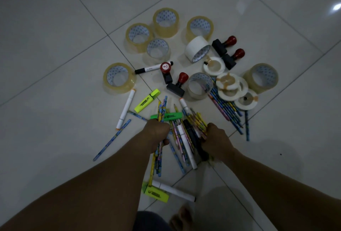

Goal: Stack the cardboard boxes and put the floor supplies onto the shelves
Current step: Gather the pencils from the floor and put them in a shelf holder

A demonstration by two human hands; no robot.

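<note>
Pale tiled floor (pixel 55 64), dim light, supplies scattered across it. Left hand (pixel 158 134) low over the pile, grip closed round a bundle of pencils (pixel 156 158). Right hand (pixel 215 138) just beside it, grip closed on more pencils from the same pile. Clear tape rolls (pixel 165 22) stood beyond the hands, a white tape roll (pixel 196 49) tilted among them. Red-handled stamps (pixel 224 44) lay beside the tape. White markers (pixel 125 109), a yellow highlighter (pixel 146 100) and a green highlighter (pixel 166 116) lay loose near the hands.

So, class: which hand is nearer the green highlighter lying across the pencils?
Left. The left hand is just this side of the green highlighter; the right hand lies farther right.
</note>
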